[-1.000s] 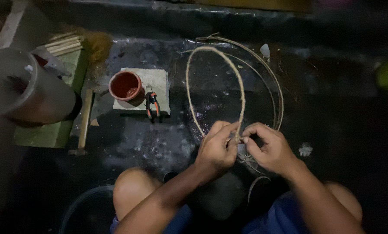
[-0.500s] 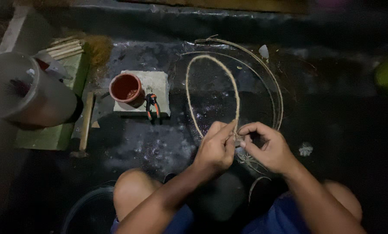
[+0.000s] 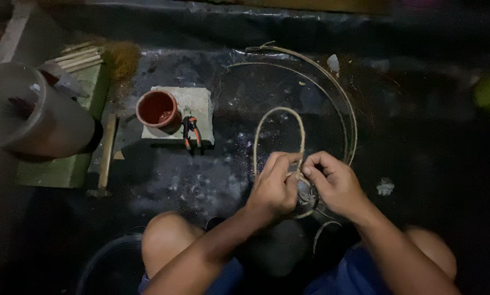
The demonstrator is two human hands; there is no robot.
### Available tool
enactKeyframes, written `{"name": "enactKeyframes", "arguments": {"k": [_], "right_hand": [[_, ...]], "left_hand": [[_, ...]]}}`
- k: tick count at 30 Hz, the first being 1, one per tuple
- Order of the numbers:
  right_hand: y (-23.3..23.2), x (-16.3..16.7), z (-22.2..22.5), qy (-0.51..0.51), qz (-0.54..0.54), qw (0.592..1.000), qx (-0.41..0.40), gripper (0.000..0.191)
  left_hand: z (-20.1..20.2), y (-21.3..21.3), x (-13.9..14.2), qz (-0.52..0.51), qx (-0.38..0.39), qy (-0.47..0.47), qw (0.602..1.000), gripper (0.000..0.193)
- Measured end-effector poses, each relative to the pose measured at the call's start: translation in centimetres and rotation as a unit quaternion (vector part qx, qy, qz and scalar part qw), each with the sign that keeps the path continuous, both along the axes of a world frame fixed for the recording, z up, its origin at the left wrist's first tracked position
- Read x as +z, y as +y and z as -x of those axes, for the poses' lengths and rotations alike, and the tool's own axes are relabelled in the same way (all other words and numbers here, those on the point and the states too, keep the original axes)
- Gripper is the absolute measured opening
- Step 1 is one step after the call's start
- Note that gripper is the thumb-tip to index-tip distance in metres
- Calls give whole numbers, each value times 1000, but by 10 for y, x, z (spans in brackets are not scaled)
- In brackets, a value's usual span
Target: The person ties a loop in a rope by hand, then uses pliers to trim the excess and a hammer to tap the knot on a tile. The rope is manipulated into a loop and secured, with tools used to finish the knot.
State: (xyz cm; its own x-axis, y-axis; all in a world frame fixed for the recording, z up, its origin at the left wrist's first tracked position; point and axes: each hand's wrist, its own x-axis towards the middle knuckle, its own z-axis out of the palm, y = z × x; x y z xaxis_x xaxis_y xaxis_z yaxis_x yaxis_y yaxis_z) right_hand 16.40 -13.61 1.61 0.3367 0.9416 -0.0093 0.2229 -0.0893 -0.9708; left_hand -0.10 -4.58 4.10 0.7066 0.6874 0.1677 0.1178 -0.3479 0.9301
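A cane loop is pinched between two hands over a dark floor.

Since a second ago the cane loop has been drawn in: it was a tall oval reaching far up the floor, and is now a much smaller, narrow one. Its long axis runs away from the person, rounded end pointing forward, the base gathered at the fingers, just above the knees. The left hand and right hand are closed narrowly on the strand where it crosses, fingertips touching. A larger hoop lies behind. A red cup and pliers rest on a pale slab to the left.
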Motion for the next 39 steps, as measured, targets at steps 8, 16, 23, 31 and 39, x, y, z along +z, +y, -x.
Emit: {"name": "enactKeyframes", "arguments": {"k": [8, 16, 23, 31, 39], "right_hand": [[-3, -14, -6, 72, 54, 996, -21, 9], [-2, -11, -4, 39, 69, 997, -20, 10], [-3, -1, 2, 24, 14, 1000, 5, 9], [-1, 4, 14, -44, -48, 998, -23, 6], [0, -8, 17, -4, -136, 990, -43, 5]], "left_hand": [[3, 4, 7, -14, -39, 31, 999, 38], [2, 4, 6, -14, -42, 35, 998, 34], [-1, 3, 3, -27, -23, 47, 998, 30], [-3, 2, -5, -11, -7, 75, 997, 35], [2, 9, 6, 58, -24, 105, 992, 43]]}}
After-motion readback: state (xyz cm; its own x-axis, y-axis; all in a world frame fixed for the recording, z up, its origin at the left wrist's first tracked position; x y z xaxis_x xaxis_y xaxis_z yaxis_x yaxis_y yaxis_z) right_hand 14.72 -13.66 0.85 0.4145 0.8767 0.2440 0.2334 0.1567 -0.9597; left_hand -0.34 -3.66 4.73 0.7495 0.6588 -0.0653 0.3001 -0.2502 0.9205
